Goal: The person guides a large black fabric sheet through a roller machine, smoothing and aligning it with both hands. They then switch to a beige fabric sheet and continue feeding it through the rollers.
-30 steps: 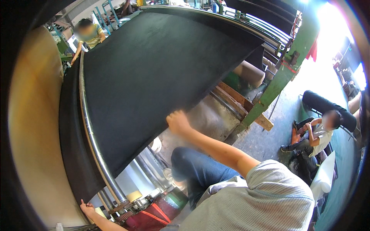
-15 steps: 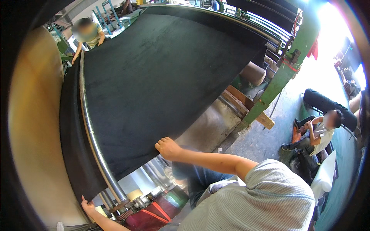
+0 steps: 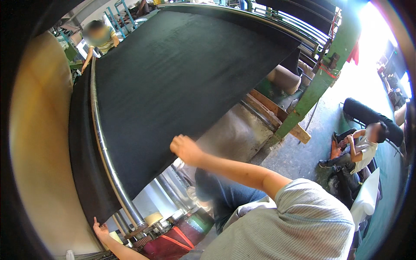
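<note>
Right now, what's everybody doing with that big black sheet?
The black sheet stretches over a shiny metal bar. One person's left hand is at its near corner; their right hand is curled by the side edge, though I can't tell if it grips. A co-worker leans in at the bar's far end. Another person sits off to the right.

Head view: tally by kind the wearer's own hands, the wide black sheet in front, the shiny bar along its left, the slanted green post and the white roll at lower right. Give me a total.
Hands (left hand, right hand): 2
Black sheet: 1
Shiny bar: 1
Green post: 1
White roll: 1
Total: 6
</note>
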Demonstrator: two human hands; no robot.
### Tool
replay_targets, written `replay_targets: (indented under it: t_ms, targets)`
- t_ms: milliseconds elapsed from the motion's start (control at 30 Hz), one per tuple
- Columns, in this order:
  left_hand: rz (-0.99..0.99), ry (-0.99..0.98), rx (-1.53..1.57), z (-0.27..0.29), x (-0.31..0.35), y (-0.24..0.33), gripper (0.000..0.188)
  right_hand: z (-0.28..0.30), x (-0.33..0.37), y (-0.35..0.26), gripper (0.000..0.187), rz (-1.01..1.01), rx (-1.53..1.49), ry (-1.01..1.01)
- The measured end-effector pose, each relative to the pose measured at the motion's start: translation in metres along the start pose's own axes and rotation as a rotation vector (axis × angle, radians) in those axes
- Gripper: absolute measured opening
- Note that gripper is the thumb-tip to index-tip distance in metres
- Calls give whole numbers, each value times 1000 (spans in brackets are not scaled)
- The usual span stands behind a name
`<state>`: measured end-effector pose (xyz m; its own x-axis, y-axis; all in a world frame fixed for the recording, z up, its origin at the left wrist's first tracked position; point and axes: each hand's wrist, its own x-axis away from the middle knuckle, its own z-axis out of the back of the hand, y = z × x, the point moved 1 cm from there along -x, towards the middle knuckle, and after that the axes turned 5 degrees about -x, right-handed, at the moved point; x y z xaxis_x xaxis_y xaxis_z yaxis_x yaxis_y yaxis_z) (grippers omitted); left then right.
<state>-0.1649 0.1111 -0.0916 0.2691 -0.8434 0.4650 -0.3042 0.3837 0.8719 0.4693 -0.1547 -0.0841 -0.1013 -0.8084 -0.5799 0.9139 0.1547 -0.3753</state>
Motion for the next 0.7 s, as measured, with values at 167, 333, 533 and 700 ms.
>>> replay_targets:
  t_ms: [167,333,533,700]
  targets:
    - [-3,300,-33,33,-20,2,37,24,3,45,8,-255,228,42]
    - [-94,498,75,11,-6,-8,33,-2,40,32,9,-178,88,-123]
    - [40,258,-36,28,-7,5,28,-18,30,-5,10,-99,-35,-210]
    - [-27,-2,-95,0,-4,3,36,-32,26,-28,11,-44,-36,-207]
